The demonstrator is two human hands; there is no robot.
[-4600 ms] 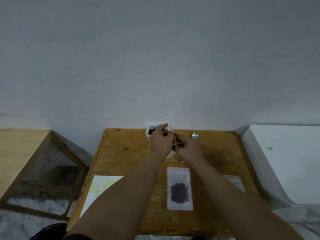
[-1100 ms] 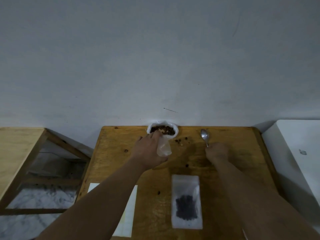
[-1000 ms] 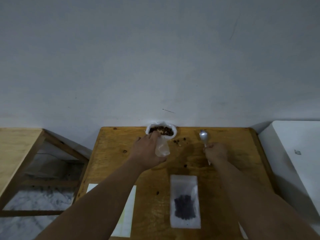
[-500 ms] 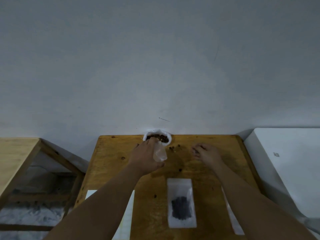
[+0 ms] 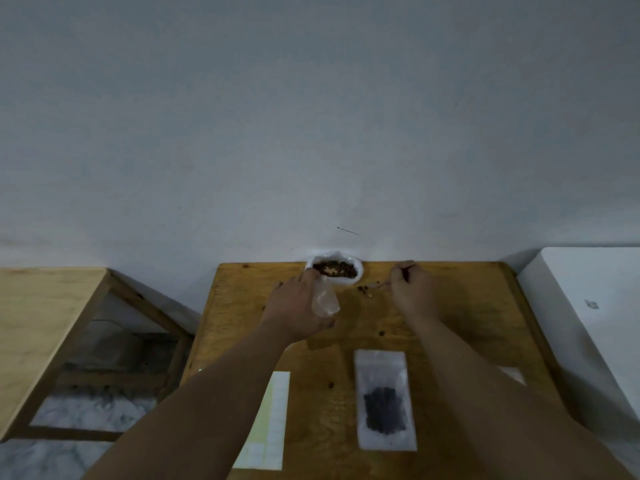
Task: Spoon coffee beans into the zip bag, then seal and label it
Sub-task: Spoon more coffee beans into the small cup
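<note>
A white container of coffee beans [image 5: 335, 269] stands at the table's far edge against the wall. My left hand [image 5: 294, 308] grips a small clear empty zip bag [image 5: 325, 299], its mouth up against the container's near left rim. My right hand [image 5: 412, 292] is curled round the handle of a spoon [image 5: 377, 284]. The spoon's tip points left, low over a few loose beans [image 5: 364, 289] on the wood. A second zip bag [image 5: 384, 400] lies flat near me with dark beans inside.
A sheet of white labels [image 5: 272, 420] lies on the wooden table [image 5: 467, 323] under my left forearm. Single stray beans dot the wood. A pale flat item [image 5: 512, 374] shows beside my right forearm. A white appliance [image 5: 588, 323] stands right, another wooden table [image 5: 41, 323] left.
My right hand closed over the spoon that lay right of the container and now holds it turned left toward the loose beans. My left hand has kept the clear bag at the container.
</note>
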